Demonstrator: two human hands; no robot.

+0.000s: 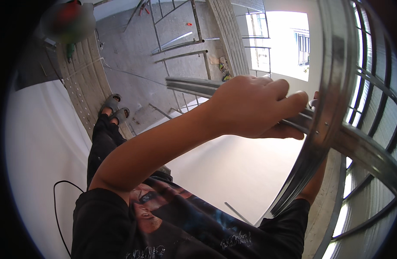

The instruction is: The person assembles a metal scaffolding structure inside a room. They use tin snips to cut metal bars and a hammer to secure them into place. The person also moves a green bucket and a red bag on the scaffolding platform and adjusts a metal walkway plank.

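Across the middle reaches my left hand (pixel 258 108), its fingers wrapped round a thin galvanized metal channel (pixel 192 85). That channel runs from the left, through my hand, to a wider ribbed metal channel (pixel 336 56). The wide one rises close in front of me and looks bent by the lens. At their crossing, small screw heads or holes show. Beyond the crossing a metal channel (pixel 371 151) continues to the right. My right forearm (pixel 315 183) goes up behind the wide channel; my right hand is almost wholly hidden there, with only a bit of finger near the crossing.
My feet in grey slippers (pixel 114 108) stand on a perforated plank (pixel 88 73). A green tool (pixel 70 51) lies near a blurred shape. Below are scaffold frames (pixel 181 54) on a concrete floor, and another plank (pixel 228 34). Dark bars (pixel 366 99) line the right.
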